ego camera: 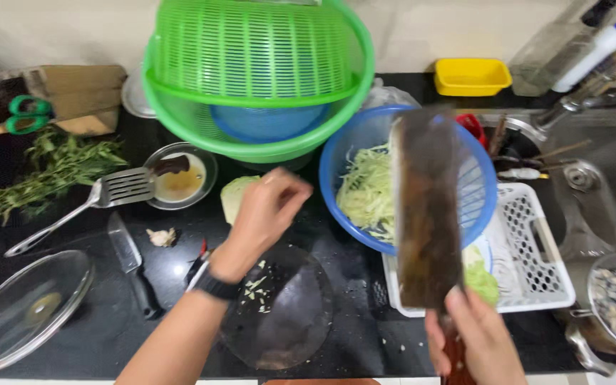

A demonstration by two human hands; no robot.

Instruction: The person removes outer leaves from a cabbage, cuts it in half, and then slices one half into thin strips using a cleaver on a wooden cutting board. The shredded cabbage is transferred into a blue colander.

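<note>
Right now my right hand (pixel 475 335) is clamped on the cleaver (pixel 425 207), its broad blade raised over the blue colander (pixel 483 178). It looks heavy, so I grip the handle. My left hand (pixel 265 214), loosely curled and empty, hovers left of the colander.

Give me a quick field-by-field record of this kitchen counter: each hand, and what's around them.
left hand: empty, reaching towards pale green cabbage piece
right hand: gripping broad dark cleaver, blade raised
under hands: round dark cutting board with scraps
beside cleaver: blue plastic colander of shredded cabbage
far left: glass pot lid
</note>
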